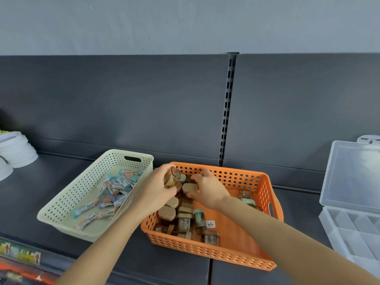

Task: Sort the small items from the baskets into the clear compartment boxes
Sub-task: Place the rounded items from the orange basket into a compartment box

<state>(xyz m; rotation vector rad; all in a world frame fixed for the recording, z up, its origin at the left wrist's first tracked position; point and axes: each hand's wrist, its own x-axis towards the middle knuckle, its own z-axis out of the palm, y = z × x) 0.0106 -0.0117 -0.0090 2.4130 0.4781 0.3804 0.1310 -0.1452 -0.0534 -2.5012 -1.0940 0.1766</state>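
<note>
Together, we reached both hands into the orange basket [226,257].
Our left hand [157,187] gripped a brown container [172,178]; our right hand [208,188] pinched a beige-lidded container [189,188].

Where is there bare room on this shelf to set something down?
Bare shelf lies between the orange basket and the clear compartment box, and between the cream basket and the white bowls. The orange basket's front right floor is also bare. Crowded: its left half, where the left hand grips a brown container and the right hand a beige-capped container.
</note>
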